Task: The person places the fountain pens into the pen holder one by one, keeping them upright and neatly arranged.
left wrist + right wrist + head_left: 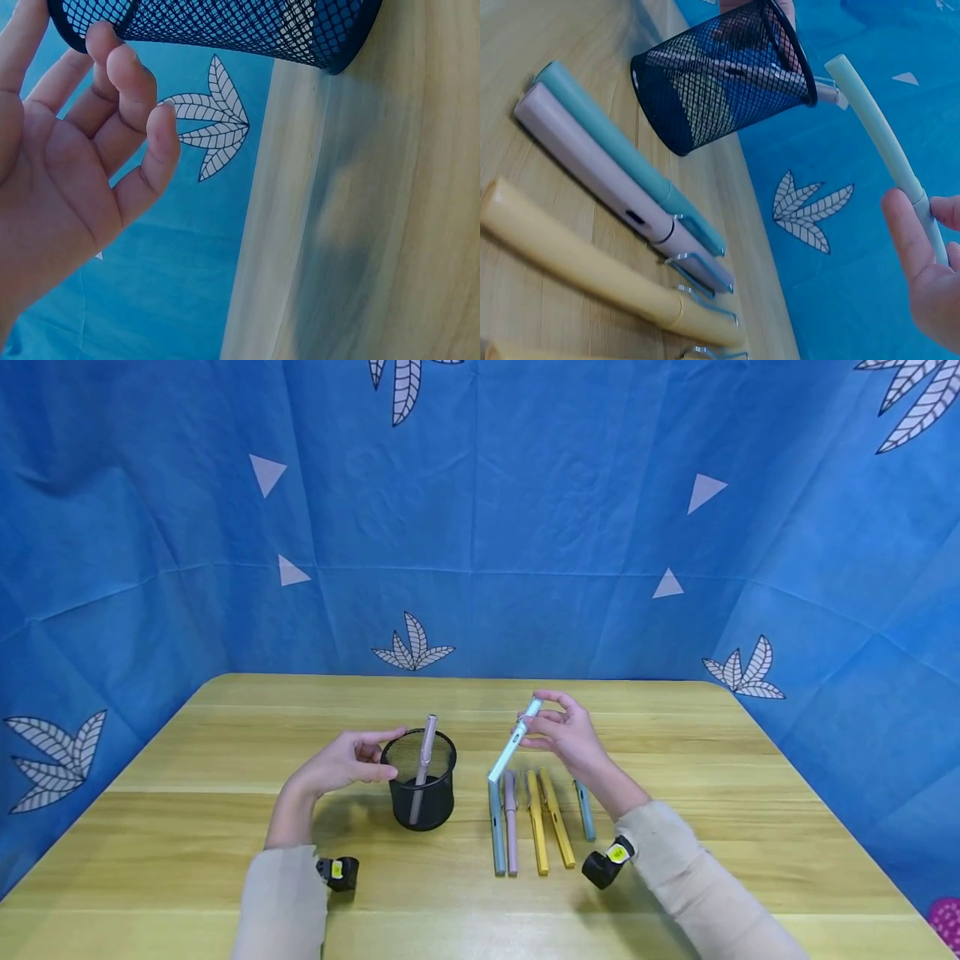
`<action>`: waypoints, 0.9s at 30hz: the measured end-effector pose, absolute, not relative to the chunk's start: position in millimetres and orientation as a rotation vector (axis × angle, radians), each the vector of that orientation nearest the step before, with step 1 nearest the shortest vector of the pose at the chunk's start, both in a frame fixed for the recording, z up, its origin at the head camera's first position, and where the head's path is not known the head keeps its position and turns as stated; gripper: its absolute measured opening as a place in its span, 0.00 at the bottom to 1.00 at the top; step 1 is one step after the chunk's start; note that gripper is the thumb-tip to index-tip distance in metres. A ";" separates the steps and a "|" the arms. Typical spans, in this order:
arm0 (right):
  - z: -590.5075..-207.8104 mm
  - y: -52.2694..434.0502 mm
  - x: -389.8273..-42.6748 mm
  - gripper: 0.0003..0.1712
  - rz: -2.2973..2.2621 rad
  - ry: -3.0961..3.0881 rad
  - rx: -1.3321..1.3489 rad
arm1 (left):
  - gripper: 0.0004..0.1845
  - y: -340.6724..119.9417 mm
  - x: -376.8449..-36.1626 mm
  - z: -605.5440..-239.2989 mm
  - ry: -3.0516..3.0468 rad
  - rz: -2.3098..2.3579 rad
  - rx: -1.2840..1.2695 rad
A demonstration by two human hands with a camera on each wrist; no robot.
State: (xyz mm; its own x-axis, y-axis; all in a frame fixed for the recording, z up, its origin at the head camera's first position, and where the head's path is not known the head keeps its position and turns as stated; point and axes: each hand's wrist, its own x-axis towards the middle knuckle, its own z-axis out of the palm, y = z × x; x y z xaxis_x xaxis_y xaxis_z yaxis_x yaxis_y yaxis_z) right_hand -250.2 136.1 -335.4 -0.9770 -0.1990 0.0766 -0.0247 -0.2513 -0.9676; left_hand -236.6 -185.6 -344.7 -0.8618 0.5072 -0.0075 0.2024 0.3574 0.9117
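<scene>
A black mesh pen cup (435, 806) stands upright on the table, a pale mauve pen (427, 747) leaning inside it. My left hand (347, 764) grips the cup's rim between thumb and forefinger; in the left wrist view its other fingers curl loosely beside the mesh. To the right of the cup, my right hand (566, 735) pinches a pale mint pen (512, 752) near its upper end, holding it slanted with the lower end over the pens on the table. The right wrist view shows this pen (877, 124) raised beside the cup's mouth (791, 52).
Below the right hand lie a teal pen (497, 835), a lilac pen (512, 831) and two yellow pens (537, 827), roughly side by side. Another blue-teal pen (585, 814) lies near the right wrist. A blue patterned cloth (480, 527) hangs behind the wooden table (187, 827).
</scene>
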 end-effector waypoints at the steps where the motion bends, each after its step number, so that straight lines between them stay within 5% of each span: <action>1: -334.6 134.4 -250.2 0.26 -2.390 1.848 -0.275 | 0.33 -185.6 -236.6 -344.4 2.336 1.506 0.629; 27: -333.8 91.8 -251.9 0.26 -2.637 1.793 -0.131 | 0.35 -185.2 -235.9 -344.8 2.331 1.513 0.608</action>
